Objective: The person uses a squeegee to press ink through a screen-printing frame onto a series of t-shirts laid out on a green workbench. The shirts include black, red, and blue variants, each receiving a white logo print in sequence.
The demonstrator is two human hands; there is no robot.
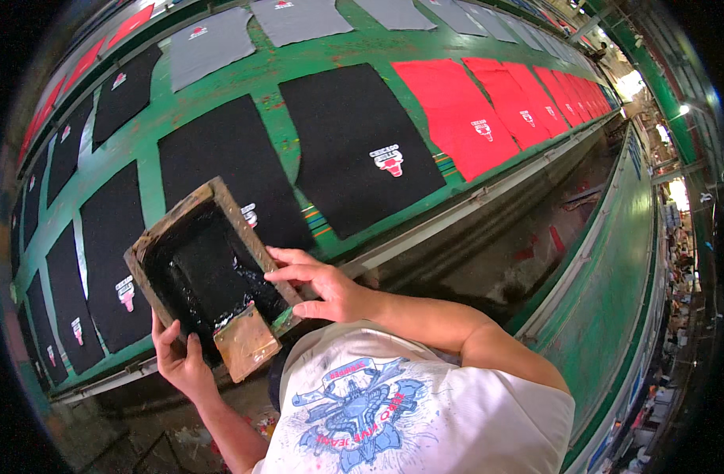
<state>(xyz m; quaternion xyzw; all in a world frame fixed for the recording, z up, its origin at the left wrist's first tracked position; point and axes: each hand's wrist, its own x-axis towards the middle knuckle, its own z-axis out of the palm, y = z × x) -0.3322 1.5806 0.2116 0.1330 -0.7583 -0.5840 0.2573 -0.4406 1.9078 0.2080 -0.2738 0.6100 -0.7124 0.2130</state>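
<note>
Left grip and right grip half-closed on opposite sides of wooden frame

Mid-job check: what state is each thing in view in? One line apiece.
Wooden frame, held, inside dark and glossy
Left hand, closed on the frame's left side
Right hand, closed on its right side
Brown block, at the frame's near end
Black cloth panels, flat, printed
Red cloth panels, flat, printed
Gray cloth panels, flat, nearest ones printed
Green table, speckled
</note>
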